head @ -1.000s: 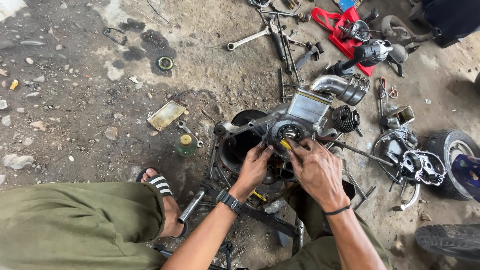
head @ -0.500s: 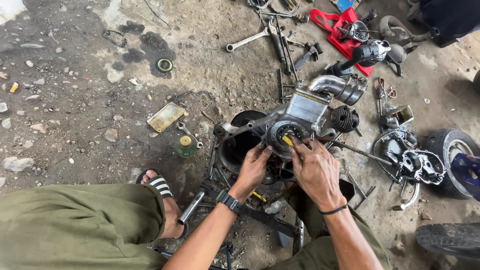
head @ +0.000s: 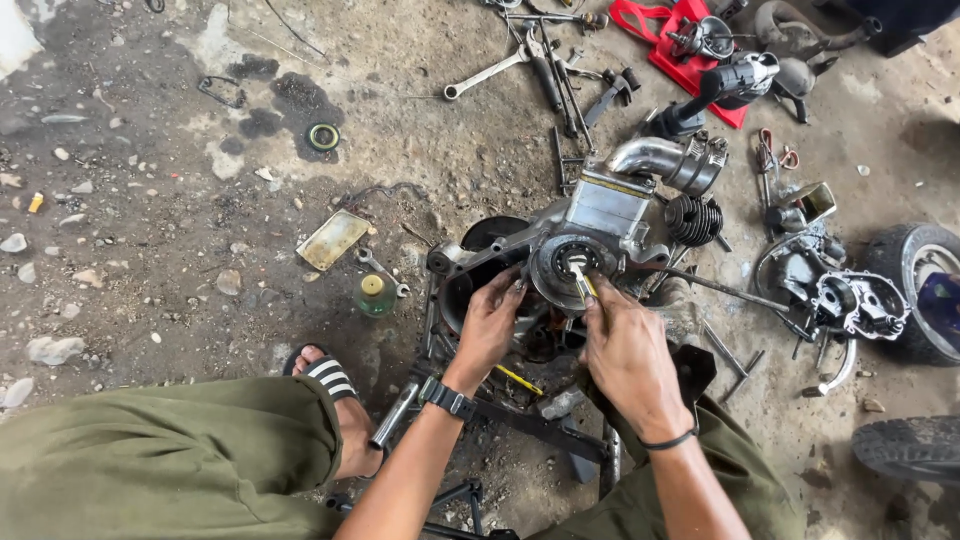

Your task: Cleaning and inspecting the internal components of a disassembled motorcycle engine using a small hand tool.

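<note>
A small engine block (head: pixel 600 215) with a round open housing (head: pixel 570 265) stands on a dirty concrete floor in front of me. My right hand (head: pixel 625 350) is closed on a yellow-handled tool (head: pixel 583 285), its tip set into the round housing. My left hand (head: pixel 490 320) rests on the engine's left edge beside the housing, fingers curled against the metal. A black watch sits on my left wrist, a black band on my right.
Wrenches (head: pixel 490 72) and pliers lie beyond the engine, next to a red tool tray (head: pixel 680 45). A small green bottle (head: pixel 374 294) and flat metal plate (head: pixel 333 240) lie left. Engine covers (head: pixel 855 305) and tyres (head: pixel 925 290) sit right. My sandalled foot (head: pixel 330 385) is lower left.
My right hand has shifted the tool slightly within the round housing. The left hand stays on the engine's edge. The view is otherwise the same.
</note>
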